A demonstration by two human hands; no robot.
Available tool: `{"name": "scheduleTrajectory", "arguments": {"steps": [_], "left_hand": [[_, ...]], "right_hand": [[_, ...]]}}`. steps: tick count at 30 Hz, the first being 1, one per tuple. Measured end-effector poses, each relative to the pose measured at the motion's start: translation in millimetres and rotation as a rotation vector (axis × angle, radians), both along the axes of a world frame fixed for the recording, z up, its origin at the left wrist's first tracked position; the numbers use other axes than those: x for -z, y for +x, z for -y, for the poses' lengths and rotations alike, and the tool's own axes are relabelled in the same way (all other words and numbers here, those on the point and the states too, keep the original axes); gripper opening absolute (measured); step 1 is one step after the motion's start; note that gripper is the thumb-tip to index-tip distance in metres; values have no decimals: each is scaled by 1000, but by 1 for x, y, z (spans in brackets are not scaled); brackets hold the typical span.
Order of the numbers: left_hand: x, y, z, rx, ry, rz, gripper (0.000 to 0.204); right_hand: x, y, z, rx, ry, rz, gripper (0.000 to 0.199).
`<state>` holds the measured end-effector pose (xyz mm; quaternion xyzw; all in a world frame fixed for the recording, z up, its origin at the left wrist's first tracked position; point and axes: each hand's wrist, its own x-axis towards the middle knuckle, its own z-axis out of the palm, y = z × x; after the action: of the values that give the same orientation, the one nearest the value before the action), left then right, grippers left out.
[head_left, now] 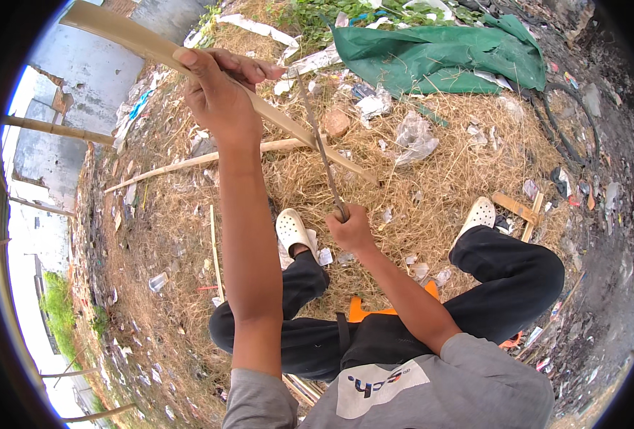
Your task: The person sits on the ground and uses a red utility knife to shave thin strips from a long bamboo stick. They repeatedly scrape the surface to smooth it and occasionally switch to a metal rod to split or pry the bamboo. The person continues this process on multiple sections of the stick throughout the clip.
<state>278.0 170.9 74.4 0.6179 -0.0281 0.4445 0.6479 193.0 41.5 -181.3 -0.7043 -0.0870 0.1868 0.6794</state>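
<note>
Off to the upper left, my left hand holds a long split bamboo strip, its thumb on one side and its fingers reaching across the other. The strip slants down to the right, and its thin far end is over the dry grass. My right hand is closed round the handle of a long, narrow dark blade, which looks like a machete seen nearly edge-on. Its tip points up and to the left. In this view the blade crosses the strip; whether they touch I cannot tell.
Another bamboo pole lies on the grass behind the strip. A green tarp is spread at the far side. Crumpled plastic, a brick piece and crossed wood pieces lie around. Something orange shows between my legs.
</note>
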Motion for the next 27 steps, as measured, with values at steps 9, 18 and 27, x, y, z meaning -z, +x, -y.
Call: {"name": "scheduleTrajectory", "arguments": {"steps": [9, 18, 27], "left_hand": [[5, -8, -29, -52, -98, 29, 56], [12, -19, -24, -57, -129, 49, 54], [-4, -2, -19, 43, -48, 51, 51]], "right_hand": [[-26, 2, -17, -22, -88, -3, 27], [16, -1, 0, 21, -158, -44, 29], [73, 34, 6, 96, -227, -194, 26]]}}
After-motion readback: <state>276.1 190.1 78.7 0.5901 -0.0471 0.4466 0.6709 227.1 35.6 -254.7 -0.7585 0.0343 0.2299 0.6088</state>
